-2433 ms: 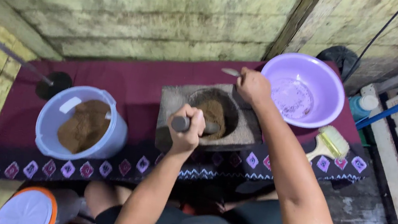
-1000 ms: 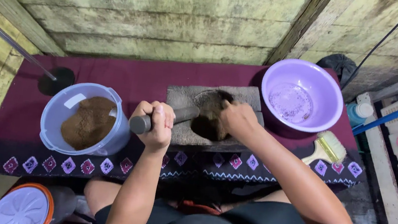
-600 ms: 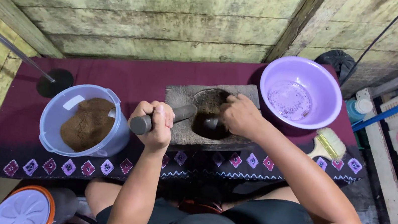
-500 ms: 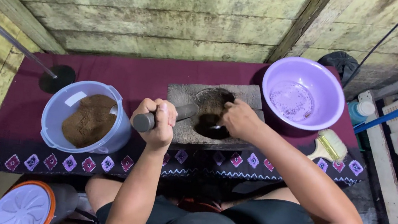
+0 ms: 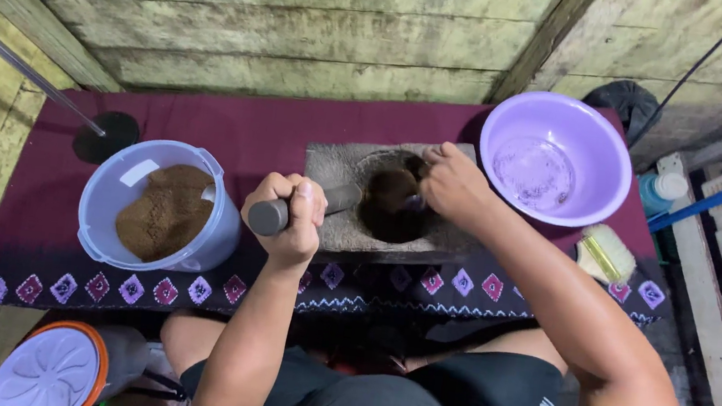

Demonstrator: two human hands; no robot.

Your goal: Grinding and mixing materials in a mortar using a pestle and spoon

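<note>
A grey stone mortar slab lies on a maroon patterned cloth, with dark brown paste in its hollow. My left hand grips a grey stone pestle, held to the left of the hollow with its far end on the slab. My right hand reaches into the hollow and holds a small utensil in the paste, mostly hidden by the fingers.
A pale blue tub of brown ground stuff stands at left. A purple basin with a little water stands at right, a yellow brush beside it. A white and orange lid lies at bottom left. Wooden wall behind.
My right hand came back from the purple basin into the mortar hollow. My left hand drew the pestle out leftward and holds it there. Little has shifted in the last second.
</note>
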